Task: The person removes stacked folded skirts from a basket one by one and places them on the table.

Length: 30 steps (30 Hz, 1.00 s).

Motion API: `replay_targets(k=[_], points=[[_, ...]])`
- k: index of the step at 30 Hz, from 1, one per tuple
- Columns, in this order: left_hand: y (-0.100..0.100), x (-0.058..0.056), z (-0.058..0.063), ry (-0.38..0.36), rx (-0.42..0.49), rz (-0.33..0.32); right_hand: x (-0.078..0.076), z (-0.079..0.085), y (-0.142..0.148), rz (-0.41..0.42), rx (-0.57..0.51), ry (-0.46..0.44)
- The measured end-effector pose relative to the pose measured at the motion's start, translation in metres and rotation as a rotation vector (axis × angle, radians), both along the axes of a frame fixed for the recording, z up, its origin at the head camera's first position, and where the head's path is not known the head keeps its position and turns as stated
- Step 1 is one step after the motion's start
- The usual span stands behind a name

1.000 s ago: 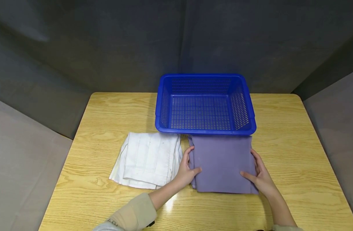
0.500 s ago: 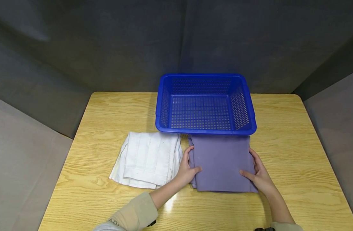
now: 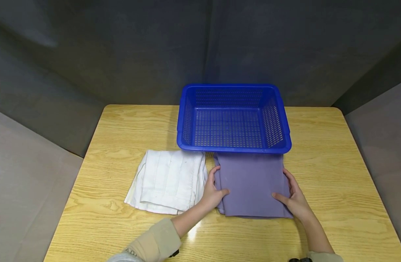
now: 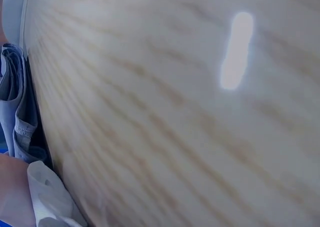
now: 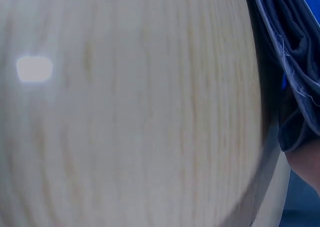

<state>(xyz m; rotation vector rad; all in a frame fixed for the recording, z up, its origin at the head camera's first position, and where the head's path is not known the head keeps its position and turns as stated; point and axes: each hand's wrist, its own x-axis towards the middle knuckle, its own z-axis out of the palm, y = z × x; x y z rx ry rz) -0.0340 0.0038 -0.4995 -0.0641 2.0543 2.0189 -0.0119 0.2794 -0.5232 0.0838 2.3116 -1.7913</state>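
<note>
A folded purple cloth [image 3: 251, 185] lies in front of the blue basket, its far edge passing beneath the basket's near rim in the head view. My left hand [image 3: 212, 193] grips its left side, thumb on top and fingers around the edge. On the opposite side my right hand [image 3: 297, 202] holds it the same way. Stacked folds of the cloth [image 4: 15, 107] show at the left of the left wrist view. In the right wrist view, layered edges with loose threads on the cloth [image 5: 295, 52] appear above part of my hand [image 5: 307, 164].
A blue perforated plastic basket [image 3: 234, 149] stands at the back middle of the wooden table [image 3: 334, 174]. Left of the purple cloth lies a folded white cloth [image 3: 169, 178], close to my left forearm. Dark grey curtains [image 3: 148, 54] hang behind the table.
The purple cloth's right edge has shifted slightly inward and its near edge has come up a little. My right hand moved slightly left; my left hand stays nearly still.
</note>
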Motion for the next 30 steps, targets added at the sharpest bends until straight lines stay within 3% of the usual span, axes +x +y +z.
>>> replay_targets(k=[8, 16, 25, 30], points=[[0.005, -0.003, -0.032, 0.006, -0.063, 0.056, 0.0, -0.002, 0.0, -0.01, 0.009, -0.003], [0.006, -0.002, -0.033, 0.018, -0.115, 0.082, -0.001, 0.001, 0.0, -0.012, 0.047, -0.008], [0.006, 0.001, -0.025, 0.025, -0.137, 0.101, 0.0, 0.007, 0.0, -0.011, 0.2, -0.015], [0.006, 0.001, -0.032, 0.003, -0.14, 0.106, 0.0, 0.007, 0.002, 0.006, 0.256, 0.0]])
